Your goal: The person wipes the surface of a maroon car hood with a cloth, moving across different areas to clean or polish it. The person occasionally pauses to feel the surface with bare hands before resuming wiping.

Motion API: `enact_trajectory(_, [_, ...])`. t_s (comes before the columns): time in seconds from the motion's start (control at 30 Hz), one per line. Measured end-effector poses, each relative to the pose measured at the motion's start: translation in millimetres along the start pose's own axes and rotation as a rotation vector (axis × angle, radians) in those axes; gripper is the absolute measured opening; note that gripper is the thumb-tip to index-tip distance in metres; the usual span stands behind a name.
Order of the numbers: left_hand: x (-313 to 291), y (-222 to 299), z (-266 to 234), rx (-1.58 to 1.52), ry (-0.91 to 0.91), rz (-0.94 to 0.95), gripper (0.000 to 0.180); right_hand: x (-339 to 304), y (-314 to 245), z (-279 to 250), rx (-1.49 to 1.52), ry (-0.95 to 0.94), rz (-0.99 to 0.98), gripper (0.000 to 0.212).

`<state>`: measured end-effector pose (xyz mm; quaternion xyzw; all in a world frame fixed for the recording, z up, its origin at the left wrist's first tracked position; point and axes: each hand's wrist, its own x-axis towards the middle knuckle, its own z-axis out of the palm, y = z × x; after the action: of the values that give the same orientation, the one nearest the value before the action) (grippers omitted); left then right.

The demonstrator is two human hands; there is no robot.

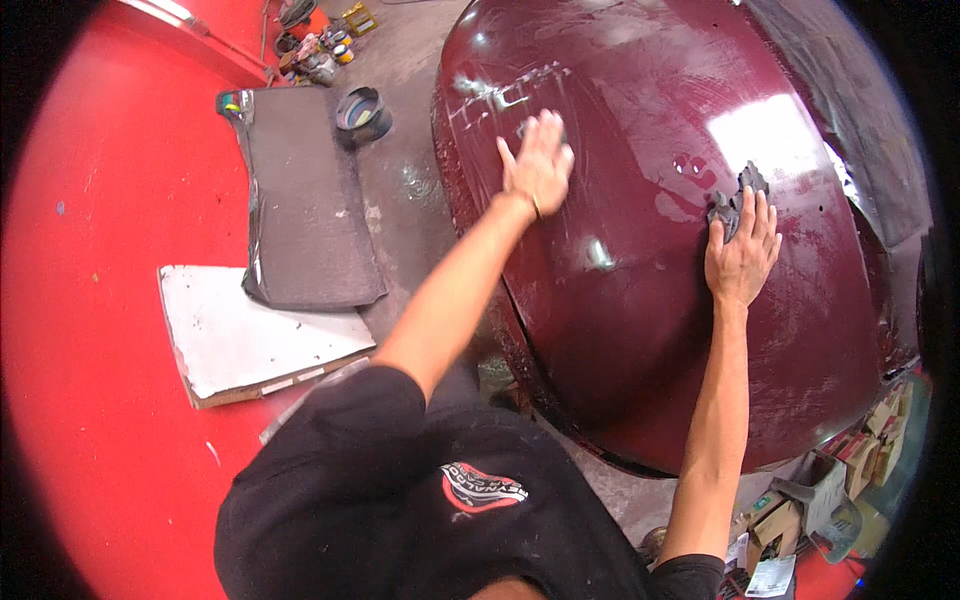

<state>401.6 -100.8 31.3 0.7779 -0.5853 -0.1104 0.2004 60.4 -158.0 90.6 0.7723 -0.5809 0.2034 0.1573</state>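
Observation:
A wet, dark red car hood (pixel 640 300) spreads out in front of me. My left hand (pixel 540 168) lies on its left part, fingers stretched forward and thumb apart. Dark edges of something small show beside those fingertips; the hand covers most of it. Whitish streaks of wet residue (pixel 512 92) run across the paint just beyond. Farther right, my right hand (pixel 742 255) presses a crumpled dark grey rag (pixel 738 205) against the hood, its fingers over the near part of the cloth. Water drops (pixel 690 168) stand on the paint left of the rag.
Dark sheeting (pixel 850 110) covers the car beyond the hood's right edge. Left on the floor are a black bucket (pixel 363 115), a dark mat (pixel 305 200) and a white board (pixel 255 335). Paint cans (pixel 342 50) stand far left, cardboard boxes (pixel 775 525) lower right. A red wall (pixel 100 200) borders the left.

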Motion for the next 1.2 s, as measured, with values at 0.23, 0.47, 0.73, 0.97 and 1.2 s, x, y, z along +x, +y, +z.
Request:
enact_trajectory(0.23, [-30.0,55.9,15.4,0.197,0.074,0.138,0.070,0.3,12.2,2.8,-0.023,-0.031,-0.026,0.071])
enact_trajectory(0.47, [-133.7,11.2,-8.8,-0.547,-0.325,0.237,0.062,15.9,-10.8,16.9,-0.328,-0.186,0.036,0.077])
enact_trajectory(0.73, [-214.8,-262.3,-59.6,-0.972,0.064,-0.320,0.055,96.3,-185.9,77.1,-0.085,-0.205,-0.234,0.082])
enact_trajectory(0.97, [-502.3,-440.5,0.2,-0.687,0.041,-1.371,0.064,126.0,-364.3,134.5,-0.061,-0.195,-0.453,0.084])
enact_trajectory(1.2, [-722.9,-402.5,36.4,-0.505,-0.274,-1.617,0.061,151.9,-461.4,192.8,0.018,-0.239,-0.817,0.070])
